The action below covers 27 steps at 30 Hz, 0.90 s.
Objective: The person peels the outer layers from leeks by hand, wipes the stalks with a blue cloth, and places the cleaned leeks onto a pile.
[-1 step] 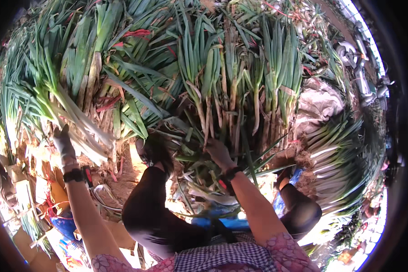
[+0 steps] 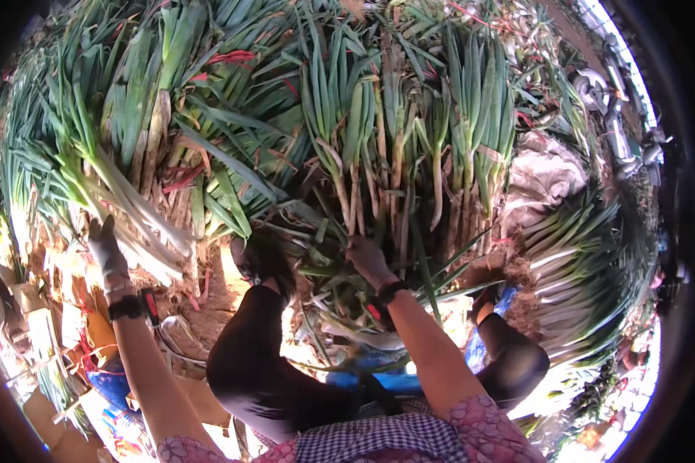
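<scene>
My left hand, gloved in grey, is at the left with its fingers apart, just below a small bundle of cleaned leeks with white stalks. I see nothing held in it. In the middle, my gloved right hand is closed at the lower end of a leek, which leans in a row of unpeeled leeks with brownish stalks. The fingertips are partly hidden among the stalks. Both wrists wear dark bands.
Leek piles with red ties fill the far side. Trimmed leeks lie stacked at right, beside a crumpled pale sack. Loose leaves lie between my legs. At lower left are a blue bag and cardboard.
My right hand has shifted very slightly left, still closed at the leek's lower end. My left hand has barely moved.
</scene>
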Available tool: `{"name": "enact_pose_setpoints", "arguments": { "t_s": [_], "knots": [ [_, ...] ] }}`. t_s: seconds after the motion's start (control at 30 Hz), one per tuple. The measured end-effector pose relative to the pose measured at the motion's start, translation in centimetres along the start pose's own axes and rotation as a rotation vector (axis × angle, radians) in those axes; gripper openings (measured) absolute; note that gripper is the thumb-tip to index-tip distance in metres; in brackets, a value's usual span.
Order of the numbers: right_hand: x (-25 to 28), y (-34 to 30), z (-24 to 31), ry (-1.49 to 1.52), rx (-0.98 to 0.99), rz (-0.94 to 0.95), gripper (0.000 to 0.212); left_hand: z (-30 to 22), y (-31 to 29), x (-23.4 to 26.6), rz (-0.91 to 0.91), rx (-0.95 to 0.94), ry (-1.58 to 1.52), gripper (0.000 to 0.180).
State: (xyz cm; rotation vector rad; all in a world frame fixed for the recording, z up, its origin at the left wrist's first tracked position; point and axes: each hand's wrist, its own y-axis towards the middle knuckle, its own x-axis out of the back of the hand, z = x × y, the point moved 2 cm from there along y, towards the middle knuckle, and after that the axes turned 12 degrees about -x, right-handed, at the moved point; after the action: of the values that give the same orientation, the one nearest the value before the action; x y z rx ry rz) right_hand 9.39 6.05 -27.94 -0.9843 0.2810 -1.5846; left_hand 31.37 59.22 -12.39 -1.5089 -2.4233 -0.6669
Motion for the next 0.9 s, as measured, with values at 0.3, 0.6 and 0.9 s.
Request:
{"name": "enact_pose_setpoints", "arguments": {
  "t_s": [0.3, 0.6, 0.9],
  "knots": [
    [-1.9, 0.0, -1.1, 0.862, -0.205, 0.371, 0.024, -24.9, -11.4, -5.3, 0.419, -0.147, -0.224, 0.036],
    [5.0, -4.8, 6.2, 1.254, -0.06, 0.332, 0.019, -37.3, -26.0, -13.3, 0.984, 0.187, -0.687, 0.037],
    [15.2, -25.5, 3.4, 0.605, 0.008, 0.486, 0.036, -30.2, -29.6, -23.2, 0.982, 0.404, -0.851, 0.038]
  ]
}}
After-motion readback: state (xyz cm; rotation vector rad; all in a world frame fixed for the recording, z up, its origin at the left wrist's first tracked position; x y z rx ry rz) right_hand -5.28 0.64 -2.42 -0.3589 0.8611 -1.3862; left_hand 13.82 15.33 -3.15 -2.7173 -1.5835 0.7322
